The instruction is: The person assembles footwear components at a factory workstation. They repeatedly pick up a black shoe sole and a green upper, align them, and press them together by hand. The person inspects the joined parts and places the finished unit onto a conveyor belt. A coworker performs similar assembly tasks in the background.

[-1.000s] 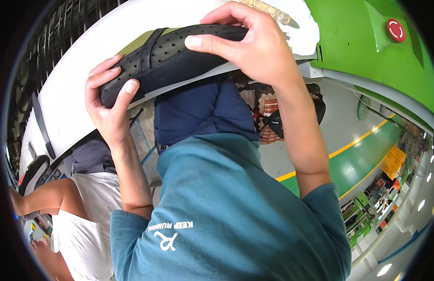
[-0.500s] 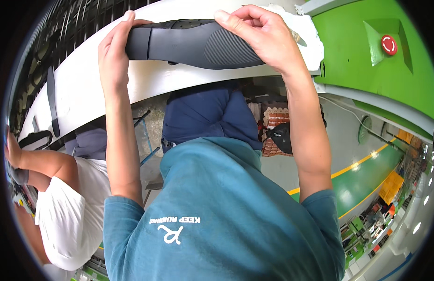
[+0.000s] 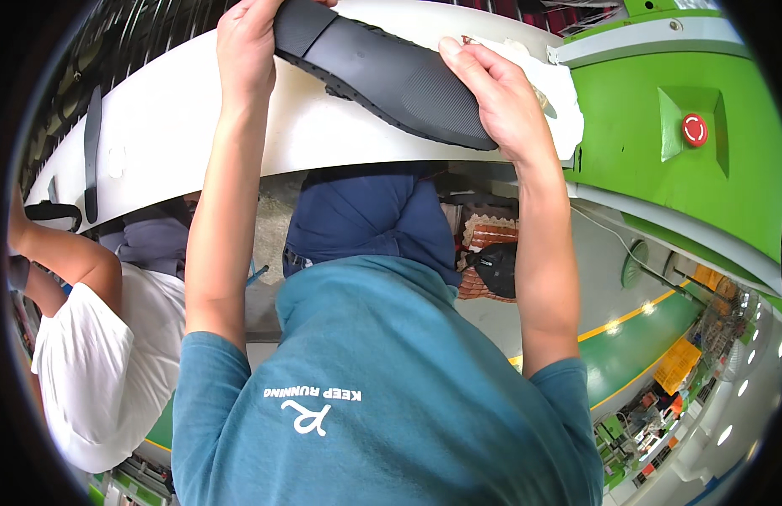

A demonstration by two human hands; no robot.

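Note:
A black shoe [image 3: 391,80] is held above the white work surface, its sole turned toward me. The heel end sits higher at the left, and the ribbed front part slopes down to the right. My left hand [image 3: 248,46] is closed round the heel end, partly cut off by the upper edge of the view. At the other end, my right hand [image 3: 502,97] grips the toe end, thumb along the far edge. Most of the shoe's upper is hidden behind the sole.
Below the shoe curves the white work surface [image 3: 197,126], with a thin black strip [image 3: 92,156] on its left. White cloth-like material [image 3: 564,93] lies by a green machine [image 3: 627,126] with a red button [image 3: 695,130]. A co-worker in white [image 3: 113,363] is at my left.
The shoe has tilted from nearly level: its heel end rose with my left hand, and its toe end dropped with my right. Both hands keep hold.

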